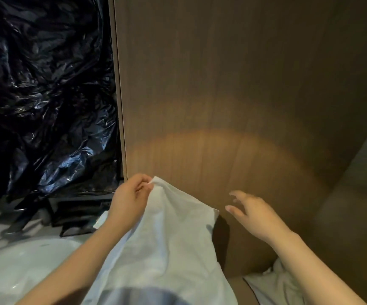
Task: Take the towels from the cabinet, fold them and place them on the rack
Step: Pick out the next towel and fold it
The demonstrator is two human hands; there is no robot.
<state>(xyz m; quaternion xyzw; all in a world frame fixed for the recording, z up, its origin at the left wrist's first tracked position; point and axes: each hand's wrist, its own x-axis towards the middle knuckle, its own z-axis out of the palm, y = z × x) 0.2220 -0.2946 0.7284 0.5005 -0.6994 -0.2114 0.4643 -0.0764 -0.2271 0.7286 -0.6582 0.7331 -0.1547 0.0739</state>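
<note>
Your towel (167, 238) runs off the bottom edge, hanging below your left hand (131, 199), which pinches its top corner. Right of that pinch, your right hand (253, 213) spreads its fingers, holding nothing; its forearm half-hides more white cloth (272, 282). Behind the pinch stands a wooden panel (222, 84).

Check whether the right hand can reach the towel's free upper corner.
Probably yes: the right hand is open, fingers pointing at the towel, nothing between them and that corner; the left hand pinches the other corner.

No readable text, label or number appears anywhere.
</note>
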